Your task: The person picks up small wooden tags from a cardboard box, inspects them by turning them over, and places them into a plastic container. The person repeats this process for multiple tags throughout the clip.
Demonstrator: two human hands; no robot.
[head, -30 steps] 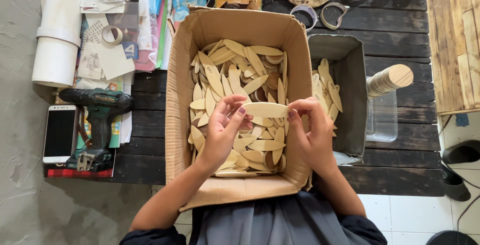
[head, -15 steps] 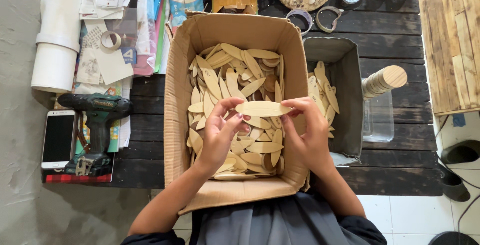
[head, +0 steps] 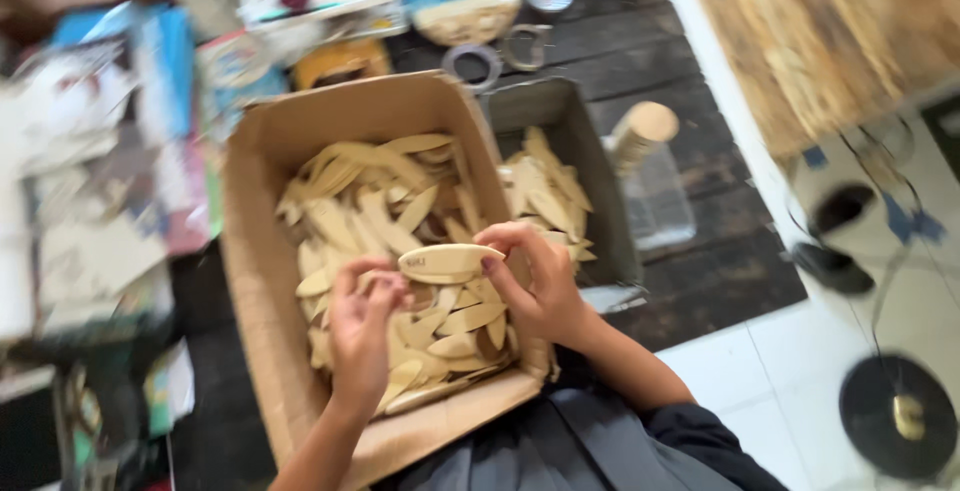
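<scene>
Wooden oval piece (head: 447,262) pinched between both hands' fingertips (head: 490,263).

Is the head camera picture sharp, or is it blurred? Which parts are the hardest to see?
Head view: motion blur smears the whole frame, worst at the left edge. The left hand, right hand and the oval wooden piece between them stay readable inside the cardboard box. Lighting is soft daylight, without glare.

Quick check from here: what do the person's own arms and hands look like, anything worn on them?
Both hands are bare: no gloves, and no rings or watch that the blurred picture shows. The left hand and its forearm are uncovered down to the frame edge. The right hand has a bare forearm too, with a dark navy sleeve starting near the elbow. One right fingernail looks dark.
</scene>
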